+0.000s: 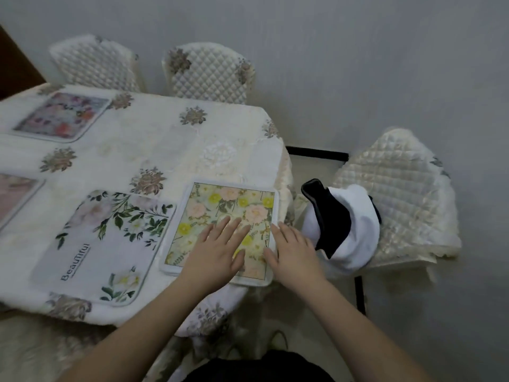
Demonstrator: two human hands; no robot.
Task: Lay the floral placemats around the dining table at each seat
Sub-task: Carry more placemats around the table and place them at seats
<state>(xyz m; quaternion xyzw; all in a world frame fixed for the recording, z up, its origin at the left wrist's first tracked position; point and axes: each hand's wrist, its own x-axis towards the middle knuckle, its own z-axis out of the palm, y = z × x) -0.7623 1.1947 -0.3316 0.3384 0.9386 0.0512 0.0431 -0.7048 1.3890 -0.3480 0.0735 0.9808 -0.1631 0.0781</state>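
Both hands – left (217, 250), right (292, 249) – flat, fingers spread, pressing yellow mat (220, 216) onto desk (154, 144); four mats visible – far-right seat bare.

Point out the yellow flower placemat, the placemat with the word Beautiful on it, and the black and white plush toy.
yellow flower placemat (220, 208): head view, upper middle of its print.
Beautiful placemat (91, 244): head view, plain grey centre.
plush toy (358, 230): head view, white body.

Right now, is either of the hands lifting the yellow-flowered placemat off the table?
No: the left hand and right hand both lie with straight fingers on the yellow-flowered placemat, which lies flat on the table.
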